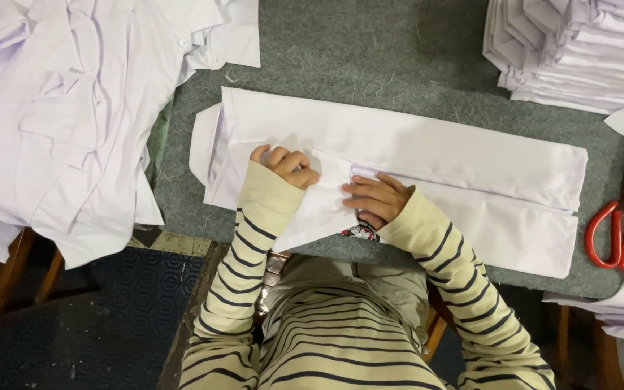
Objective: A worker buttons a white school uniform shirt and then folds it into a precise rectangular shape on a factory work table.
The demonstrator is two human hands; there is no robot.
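The white cotton shirt, folded into a long flat rectangle (427,162), lies across the middle of the grey felt-covered work table (341,50), its collar end toward the person's left and its hem end reaching toward the right edge. It is spread flat on the felt, a surface that probably grips the cloth and keeps the folds from sliding. The left hand (287,165) rests on the shirt with its fingers curled into a loose fist, knuckles pressing down on the fabric near the collar end, apparently to pin that part while the other side is worked. The right hand (375,198) lies just beside it with fingers bent over a crease, pinching or tucking a fold of the cloth; how firmly it grips cannot be told. Both wrists are covered by cream sleeves with dark stripes. A loose heap of unfolded white shirts (66,115) hangs over the table's left edge, within easy reach. A neat stack of folded white shirts (572,50) sits at the far right corner, well apart from the hands. A pair of red-handled scissors (622,231) lies at the right edge, clear of the shirt.
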